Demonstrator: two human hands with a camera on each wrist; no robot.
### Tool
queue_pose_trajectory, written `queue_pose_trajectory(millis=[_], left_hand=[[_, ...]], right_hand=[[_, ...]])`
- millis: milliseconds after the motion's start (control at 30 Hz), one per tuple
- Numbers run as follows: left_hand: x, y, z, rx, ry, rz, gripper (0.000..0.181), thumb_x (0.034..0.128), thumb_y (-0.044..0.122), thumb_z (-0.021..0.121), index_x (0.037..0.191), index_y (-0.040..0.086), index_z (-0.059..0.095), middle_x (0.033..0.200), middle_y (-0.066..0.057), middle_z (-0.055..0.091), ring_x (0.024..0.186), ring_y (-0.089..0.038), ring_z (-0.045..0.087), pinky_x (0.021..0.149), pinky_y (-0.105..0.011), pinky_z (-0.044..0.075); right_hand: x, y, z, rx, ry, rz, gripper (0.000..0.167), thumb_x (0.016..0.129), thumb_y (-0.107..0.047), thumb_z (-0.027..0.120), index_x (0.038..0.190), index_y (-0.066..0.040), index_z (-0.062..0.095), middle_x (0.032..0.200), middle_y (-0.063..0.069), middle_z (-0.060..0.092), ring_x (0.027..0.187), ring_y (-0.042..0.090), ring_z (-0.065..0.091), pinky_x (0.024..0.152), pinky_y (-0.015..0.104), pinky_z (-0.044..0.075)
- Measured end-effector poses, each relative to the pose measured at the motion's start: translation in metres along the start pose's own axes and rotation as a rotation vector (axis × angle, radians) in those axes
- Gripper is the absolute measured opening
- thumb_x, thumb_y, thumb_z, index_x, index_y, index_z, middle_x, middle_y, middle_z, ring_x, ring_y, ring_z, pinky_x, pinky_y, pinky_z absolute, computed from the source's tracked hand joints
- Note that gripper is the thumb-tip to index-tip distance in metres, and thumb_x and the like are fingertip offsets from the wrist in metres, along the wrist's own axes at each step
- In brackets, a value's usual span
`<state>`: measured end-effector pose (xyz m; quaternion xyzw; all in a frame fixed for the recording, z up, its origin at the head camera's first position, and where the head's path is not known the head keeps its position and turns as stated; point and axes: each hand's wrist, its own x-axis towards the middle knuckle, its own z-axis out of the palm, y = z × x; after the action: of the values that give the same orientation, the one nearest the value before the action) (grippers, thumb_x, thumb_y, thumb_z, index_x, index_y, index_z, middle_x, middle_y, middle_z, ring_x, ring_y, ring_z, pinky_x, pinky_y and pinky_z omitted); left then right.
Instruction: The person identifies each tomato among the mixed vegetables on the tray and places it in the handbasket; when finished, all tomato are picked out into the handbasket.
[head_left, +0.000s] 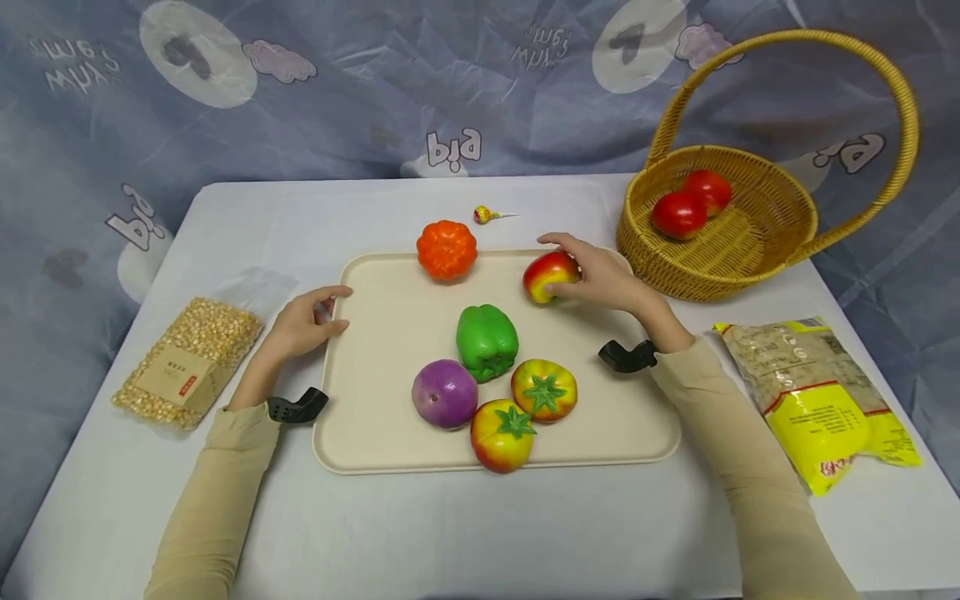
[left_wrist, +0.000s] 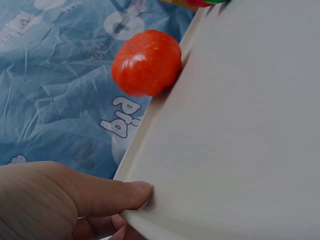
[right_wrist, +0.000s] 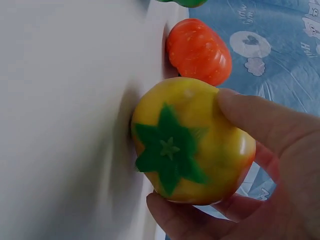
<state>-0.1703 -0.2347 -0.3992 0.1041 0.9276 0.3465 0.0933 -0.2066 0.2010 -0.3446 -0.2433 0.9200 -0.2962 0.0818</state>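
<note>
My left hand [head_left: 300, 327] pinches the left rim of a cream tray [head_left: 390, 350], thumb on top and other fingers curled beneath in the left wrist view. At the tray's far right, my right hand [head_left: 603, 279] grips a red-and-yellow toy tomato [head_left: 542, 275]; its green leafy top [right_wrist: 167, 148] shows in the right wrist view. Two similar tomatoes [head_left: 544, 392] [head_left: 501, 437] lie near the front rim beside a purple round vegetable [head_left: 445, 395]. A green bell pepper [head_left: 487, 342] sits mid-tray. An orange pumpkin [head_left: 447, 250] rests at the far rim.
A wicker basket [head_left: 637, 250] with a tall handle holds two red tomatoes [head_left: 679, 215] at the back right. A bag of corn kernels [head_left: 217, 333] lies left, a yellow-and-clear food packet [head_left: 817, 425] right. Behind the tray is a lollipop [head_left: 483, 215].
</note>
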Motion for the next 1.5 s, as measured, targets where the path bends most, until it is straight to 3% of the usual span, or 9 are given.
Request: queue_pose_trajectory(millis=[100,267,500,633,733,867,1100,1267,1500], left_hand=[[-0.001,-0.002,0.002,-0.005,0.000,-0.005,0.047,0.0885,0.010,0.061,0.134,0.005,0.049,0.100,-0.015,0.051,0.067,-0.013,0.044,0.061,-0.028,0.036],[-0.002,-0.003,0.003,-0.020,0.009,0.011,0.048,0.0880,0.009,0.061,0.134,0.003,0.049,0.099,-0.015,0.050,0.067,-0.012,0.043,0.060,-0.027,0.036],[-0.003,-0.003,0.003,-0.025,0.003,0.005,0.048,0.0887,0.010,0.061,0.134,0.004,0.049,0.100,-0.016,0.051,0.065,-0.011,0.043,0.059,-0.027,0.036],[-0.003,-0.002,0.003,-0.023,-0.003,0.004,0.048,0.0888,0.010,0.061,0.135,0.004,0.048,0.101,-0.017,0.051,0.066,-0.011,0.044,0.059,-0.027,0.036],[-0.003,-0.002,0.002,-0.017,-0.001,0.004,0.048,0.0887,0.011,0.061,0.135,0.004,0.048,0.101,-0.016,0.051,0.067,-0.012,0.044,0.060,-0.028,0.037],[-0.003,-0.001,-0.001,-0.018,0.000,-0.001,0.049,0.0888,0.011,0.061,0.135,0.004,0.048,0.101,-0.017,0.051,0.067,-0.012,0.044,0.060,-0.028,0.036],[-0.004,0.000,0.000,-0.020,-0.007,-0.004,0.048,0.0893,0.012,0.061,0.135,0.005,0.048,0.102,-0.016,0.050,0.066,-0.012,0.043,0.060,-0.028,0.036],[-0.004,0.000,0.000,-0.016,-0.002,0.001,0.048,0.0892,0.011,0.060,0.135,0.004,0.048,0.101,-0.016,0.050,0.067,-0.013,0.044,0.061,-0.029,0.036],[-0.003,-0.001,0.001,-0.021,0.004,0.010,0.048,0.0889,0.011,0.061,0.135,0.005,0.049,0.100,-0.015,0.050,0.066,-0.012,0.043,0.060,-0.028,0.036]], right_hand=[[-0.003,-0.001,0.000,-0.028,-0.022,-0.031,0.067,0.084,-0.019,0.070,0.143,-0.012,0.039,0.129,0.020,0.052,0.115,0.033,0.049,0.099,0.049,0.038],[-0.010,-0.004,-0.003,-0.041,0.012,-0.007,0.059,0.081,-0.019,0.072,0.136,-0.011,0.050,0.124,0.020,0.052,0.110,0.032,0.050,0.094,0.048,0.041],[-0.020,-0.008,-0.019,-0.032,0.165,-0.061,0.050,0.076,-0.011,0.076,0.123,-0.008,0.058,0.123,0.014,0.059,0.107,0.026,0.053,0.089,0.041,0.043],[-0.029,-0.008,-0.032,-0.017,0.289,-0.063,0.051,0.075,-0.009,0.076,0.123,-0.006,0.057,0.121,0.014,0.059,0.102,0.023,0.052,0.082,0.023,0.041],[-0.034,-0.006,-0.043,-0.005,0.391,-0.032,0.052,0.076,-0.009,0.075,0.124,-0.006,0.055,0.121,0.014,0.058,0.101,0.020,0.050,0.078,0.012,0.037],[-0.039,-0.001,-0.055,0.040,0.503,0.038,0.055,0.076,-0.010,0.075,0.126,-0.006,0.053,0.123,0.014,0.056,0.101,0.009,0.047,0.078,0.009,0.036],[-0.046,0.020,-0.066,0.095,0.607,0.186,0.055,0.078,-0.017,0.074,0.128,-0.013,0.051,0.122,0.005,0.051,0.103,0.004,0.043,0.082,0.010,0.039],[-0.050,0.041,-0.072,0.152,0.598,0.279,0.053,0.081,-0.020,0.072,0.129,-0.021,0.051,0.119,-0.010,0.049,0.102,0.005,0.043,0.086,0.017,0.039],[-0.050,0.068,-0.076,0.182,0.454,0.464,0.058,0.085,-0.029,0.067,0.135,-0.020,0.039,0.141,0.014,0.037,0.119,0.028,0.038,0.104,0.045,0.037]])
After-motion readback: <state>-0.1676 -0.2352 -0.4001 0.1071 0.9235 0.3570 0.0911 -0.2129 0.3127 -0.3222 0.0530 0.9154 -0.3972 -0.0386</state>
